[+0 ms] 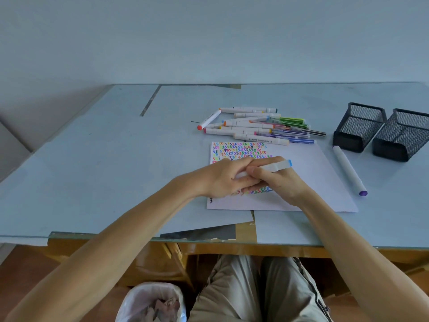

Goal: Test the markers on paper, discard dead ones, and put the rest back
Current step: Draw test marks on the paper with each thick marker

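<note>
A white marker with a blue end cap (pixel 276 166) lies across both hands above the white paper (pixel 313 180). My right hand (pixel 276 182) grips its barrel and my left hand (pixel 227 177) grips its near end. The marker's left tip is hidden by my fingers. Rows of coloured squiggles (pixel 239 149) fill the paper's left part. A pile of white and coloured markers (pixel 257 125) lies beyond the paper. One white marker with a purple cap (pixel 349 169) lies alone to the right of the sheet.
Two black mesh holders (pixel 358 126) (pixel 402 134) lie tipped at the right of the table. A bin lined with a white bag (pixel 152 303) holds crumpled scraps on the floor below the table's front edge (pixel 92 235).
</note>
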